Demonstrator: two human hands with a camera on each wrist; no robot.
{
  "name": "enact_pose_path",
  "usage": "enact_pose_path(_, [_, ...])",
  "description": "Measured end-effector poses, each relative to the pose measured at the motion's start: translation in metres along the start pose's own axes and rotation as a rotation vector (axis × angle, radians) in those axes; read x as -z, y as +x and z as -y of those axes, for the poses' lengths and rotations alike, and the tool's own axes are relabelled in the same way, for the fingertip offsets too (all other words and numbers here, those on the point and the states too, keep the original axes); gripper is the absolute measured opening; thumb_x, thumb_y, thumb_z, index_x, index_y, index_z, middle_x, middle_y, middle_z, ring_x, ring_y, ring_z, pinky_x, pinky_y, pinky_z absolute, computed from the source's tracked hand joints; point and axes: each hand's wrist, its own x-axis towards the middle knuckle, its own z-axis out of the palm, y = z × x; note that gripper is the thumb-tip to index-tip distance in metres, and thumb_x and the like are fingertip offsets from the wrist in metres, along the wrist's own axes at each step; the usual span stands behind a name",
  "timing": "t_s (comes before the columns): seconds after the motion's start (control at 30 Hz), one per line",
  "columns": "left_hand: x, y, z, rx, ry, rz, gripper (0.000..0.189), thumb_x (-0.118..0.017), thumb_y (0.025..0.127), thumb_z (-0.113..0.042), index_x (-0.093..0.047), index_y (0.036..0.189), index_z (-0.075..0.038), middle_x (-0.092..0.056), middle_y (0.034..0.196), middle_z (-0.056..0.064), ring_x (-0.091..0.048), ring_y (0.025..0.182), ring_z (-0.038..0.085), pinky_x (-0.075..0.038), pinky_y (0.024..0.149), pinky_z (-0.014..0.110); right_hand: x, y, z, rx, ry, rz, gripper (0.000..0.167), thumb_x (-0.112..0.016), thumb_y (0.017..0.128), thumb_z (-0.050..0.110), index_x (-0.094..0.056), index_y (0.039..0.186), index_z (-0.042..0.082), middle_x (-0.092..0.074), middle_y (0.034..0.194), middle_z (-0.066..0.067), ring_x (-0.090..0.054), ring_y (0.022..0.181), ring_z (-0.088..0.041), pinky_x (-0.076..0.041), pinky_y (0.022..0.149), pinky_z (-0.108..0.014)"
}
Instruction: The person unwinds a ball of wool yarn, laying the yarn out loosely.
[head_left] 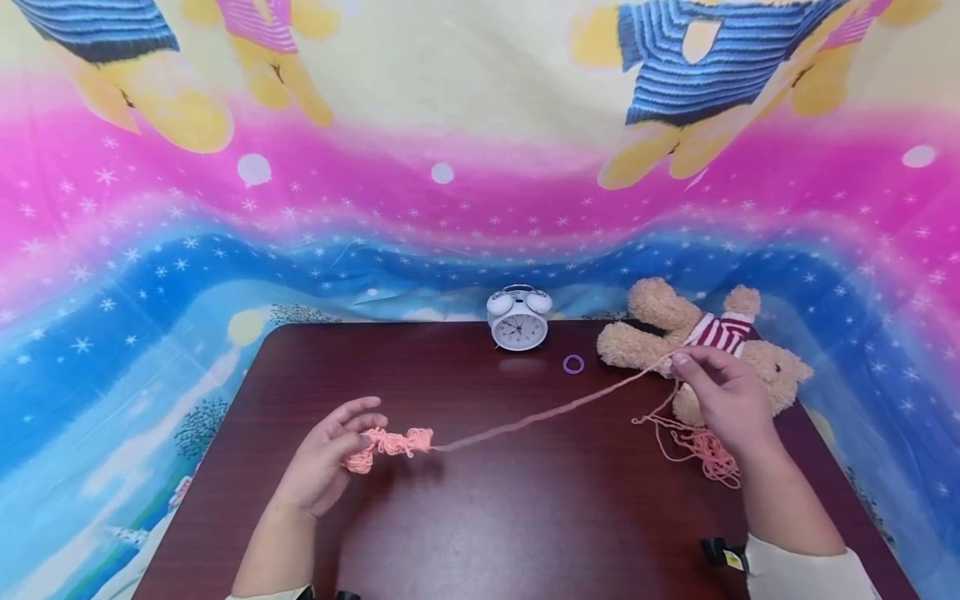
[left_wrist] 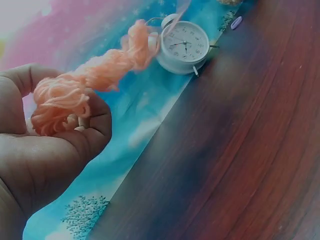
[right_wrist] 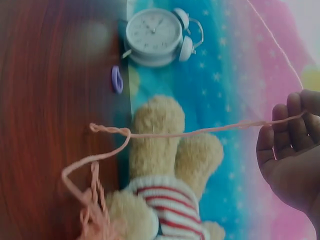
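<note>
My left hand (head_left: 311, 467) holds a small twisted skein of peach yarn (left_wrist: 107, 70) above the left part of the table; its fingers curl round one end. From the skein's other end a yarn strand (head_left: 540, 415) stretches up to the right, taut. My right hand (head_left: 731, 404) pinches that strand between thumb and fingers, over the teddy bear (head_left: 626, 344). Below the pinch, more yarn hangs down to a loose tangled heap (head_left: 716, 460) beside the bear. In the right wrist view the hanging yarn (right_wrist: 200, 133) passes in front of the bear's legs.
A white twin-bell alarm clock (head_left: 519, 329) stands at the table's back edge. Near it lies a purple ring (head_left: 566, 365). The bear, in a red-and-white striped top, lies at the back right of the dark wooden table (head_left: 480, 517). A patterned cloth (head_left: 420, 217) hangs behind.
</note>
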Motion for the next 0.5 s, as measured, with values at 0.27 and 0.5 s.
enact_pose_path(0.27, [0.013, -0.003, -0.006, -0.035, -0.028, -0.014, 0.049, -0.041, 0.097, 0.007, -0.051, 0.142, -0.012, -0.064, 0.116, 0.003, -0.058, 0.079, 0.008, -0.047, 0.059, 0.018, 0.032, -0.006, -0.018, -0.038, 0.005, -0.118, 0.023, -0.070, 0.102, 0.029, -0.077, 0.117, 0.013, -0.072, 0.091, 0.023, -0.065, 0.085, 0.005, -0.049, 0.067, -0.013])
enact_pose_path(0.5, [0.019, -0.006, -0.009, -0.091, -0.185, -0.023, 0.036, -0.042, 0.104, 0.004, -0.054, 0.133, -0.014, -0.062, 0.110, 0.003, -0.062, 0.080, 0.008, -0.055, 0.064, 0.019, 0.058, -0.008, -0.038, -0.093, 0.042, -0.208, 0.020, -0.073, 0.099, 0.025, -0.079, 0.113, 0.013, -0.075, 0.086, 0.020, -0.065, 0.085, 0.006, -0.048, 0.069, -0.010])
